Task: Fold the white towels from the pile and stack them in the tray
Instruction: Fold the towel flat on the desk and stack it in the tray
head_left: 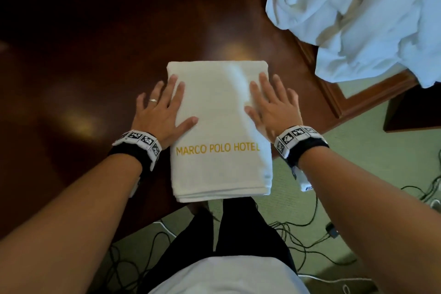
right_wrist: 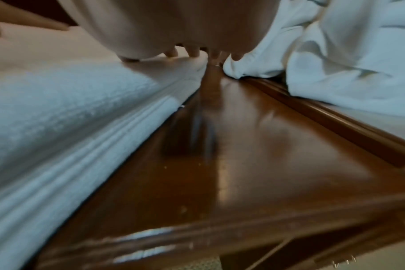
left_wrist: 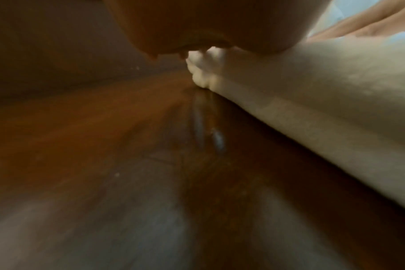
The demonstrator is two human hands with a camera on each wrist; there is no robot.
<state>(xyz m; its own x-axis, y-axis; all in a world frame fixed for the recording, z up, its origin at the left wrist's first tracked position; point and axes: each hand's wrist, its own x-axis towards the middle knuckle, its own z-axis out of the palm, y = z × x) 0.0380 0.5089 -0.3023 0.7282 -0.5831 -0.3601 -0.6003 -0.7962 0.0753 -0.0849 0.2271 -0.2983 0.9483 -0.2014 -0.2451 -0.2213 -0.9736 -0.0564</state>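
Observation:
A folded white towel (head_left: 218, 112) with gold "MARCO POLO HOTEL" lettering lies on the dark wooden table (head_left: 95, 59), its near end hanging slightly over the table's front edge. My left hand (head_left: 164, 105) lies flat on the towel's left edge, fingers straight and spread. Flat on the right side lies my right hand (head_left: 269, 105), fingers spread too. The left wrist view shows the towel's layered side (left_wrist: 312, 102) under the palm. In the right wrist view the towel's folded layers (right_wrist: 69, 127) run along the left. The pile of unfolded white towels (head_left: 362, 12) lies at the back right.
The pile (right_wrist: 347, 54) rests on a wood-rimmed surface (head_left: 334, 93) right of the table. Black cables (head_left: 310, 229) trail over the green carpet by my legs. No tray is in view.

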